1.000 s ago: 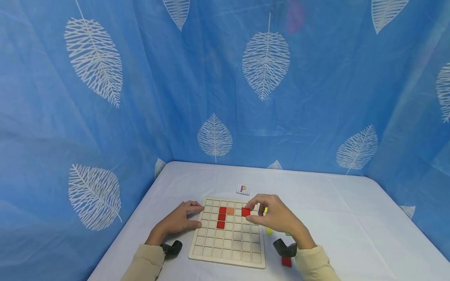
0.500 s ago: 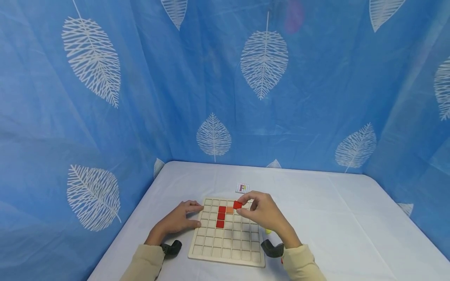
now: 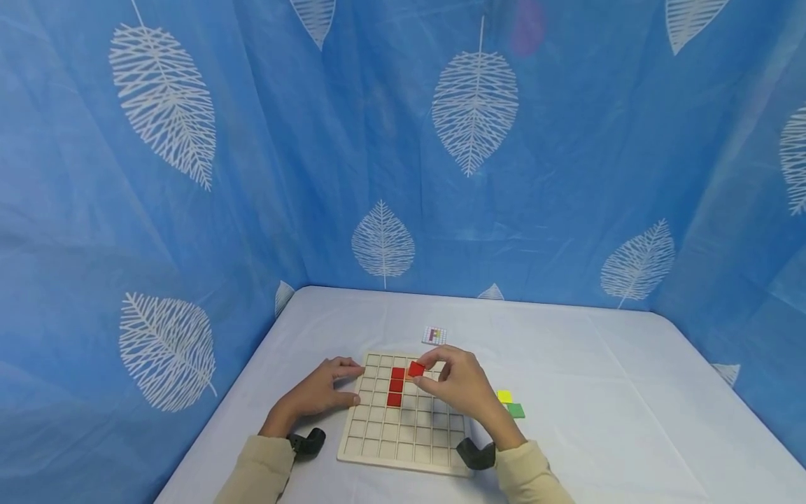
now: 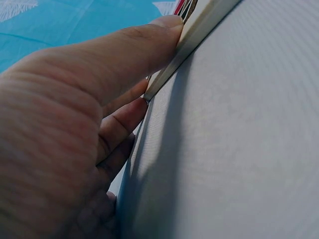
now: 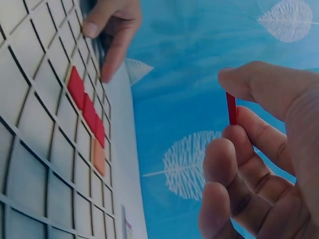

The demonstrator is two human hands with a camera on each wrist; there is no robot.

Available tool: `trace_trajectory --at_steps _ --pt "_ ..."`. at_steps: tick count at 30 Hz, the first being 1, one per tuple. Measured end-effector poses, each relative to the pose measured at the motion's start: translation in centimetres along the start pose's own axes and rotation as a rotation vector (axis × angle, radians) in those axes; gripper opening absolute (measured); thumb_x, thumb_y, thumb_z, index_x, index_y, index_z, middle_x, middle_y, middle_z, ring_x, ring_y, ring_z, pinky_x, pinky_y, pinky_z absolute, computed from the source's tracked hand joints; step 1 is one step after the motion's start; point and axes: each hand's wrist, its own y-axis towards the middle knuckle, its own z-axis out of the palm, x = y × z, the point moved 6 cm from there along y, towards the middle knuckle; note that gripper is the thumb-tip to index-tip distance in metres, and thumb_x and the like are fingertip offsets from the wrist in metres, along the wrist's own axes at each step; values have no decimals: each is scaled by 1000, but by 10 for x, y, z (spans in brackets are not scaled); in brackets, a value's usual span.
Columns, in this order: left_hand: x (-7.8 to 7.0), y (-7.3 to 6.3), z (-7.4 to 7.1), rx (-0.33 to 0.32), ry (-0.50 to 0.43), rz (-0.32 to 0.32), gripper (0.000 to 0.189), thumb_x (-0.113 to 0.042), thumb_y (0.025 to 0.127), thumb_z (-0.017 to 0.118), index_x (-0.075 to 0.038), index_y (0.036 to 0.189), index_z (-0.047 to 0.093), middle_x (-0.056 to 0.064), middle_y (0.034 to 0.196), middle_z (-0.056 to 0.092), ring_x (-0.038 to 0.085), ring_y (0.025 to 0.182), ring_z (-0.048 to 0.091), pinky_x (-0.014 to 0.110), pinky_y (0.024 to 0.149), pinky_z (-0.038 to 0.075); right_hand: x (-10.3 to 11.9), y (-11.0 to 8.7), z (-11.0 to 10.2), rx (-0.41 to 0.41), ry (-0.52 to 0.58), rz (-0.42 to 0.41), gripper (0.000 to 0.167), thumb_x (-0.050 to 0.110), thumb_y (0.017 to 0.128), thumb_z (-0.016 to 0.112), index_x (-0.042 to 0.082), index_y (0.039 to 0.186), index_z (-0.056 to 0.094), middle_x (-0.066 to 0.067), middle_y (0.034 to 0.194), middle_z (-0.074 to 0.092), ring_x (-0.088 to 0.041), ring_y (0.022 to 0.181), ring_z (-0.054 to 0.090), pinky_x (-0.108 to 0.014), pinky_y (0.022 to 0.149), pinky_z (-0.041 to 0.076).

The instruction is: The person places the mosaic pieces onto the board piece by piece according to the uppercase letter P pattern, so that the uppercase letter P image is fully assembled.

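Observation:
My right hand (image 3: 462, 383) pinches a square red tile (image 3: 416, 369) between thumb and fingertips, raised over the wooden grid board (image 3: 390, 448). The right wrist view shows this tile edge-on, clear of the board. Three red tiles (image 3: 396, 385) sit in a column in the board's cells. Beside the farthest one lies an orange tile (image 5: 99, 157), mostly hidden in the head view by the held tile. My left hand (image 3: 320, 388) rests at the board's left edge, its thumb and fingertips touching the rim.
Behind the board lies a small card (image 3: 434, 336) with a coloured grid pattern. A yellow tile (image 3: 504, 396) and a green tile (image 3: 516, 411) lie on the white tabletop (image 3: 604, 420), right of my right forearm. A blue leaf-patterned curtain (image 3: 384, 140) surrounds the table.
My right hand has carried the red tile leftward across the board, to over the orange tile, and tilted it. The yellow and green tiles now show fully. The left hand stays put.

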Motion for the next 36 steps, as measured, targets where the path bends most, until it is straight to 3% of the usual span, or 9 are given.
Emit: trace_trajectory --at_steps 4,10,23,36 --pt "0 1 -1 3 0 5 64 -33 79 84 -13 137 64 9 142 53 37 142 37 65 115 29 1 0 8 8 8 -3 17 24 82 82 28 97 75 2 96 71 -4 61 55 -23 55 48" --pt "0 -1 0 10 0 13 64 -34 80 84 -13 137 63 9 142 53 37 141 37 64 114 31 1 -2 22 43 -19 -5 17 27 81 82 26 97 76 8 93 70 -3 59 55 -23 55 48" --pt "1 -1 -1 6 14 11 64 -36 80 83 -14 137 63 8 142 53 36 140 39 64 113 32 3 -4 43 98 -66 56 17 29 80 81 24 96 76 9 90 68 -4 64 54 -22 58 47" --pt "0 0 -3 8 20 6 64 -37 80 83 -15 137 64 7 141 54 34 140 40 64 113 32 0 -5 60 125 -120 7 15 28 77 83 24 90 76 11 86 69 -1 65 55 -20 60 46"
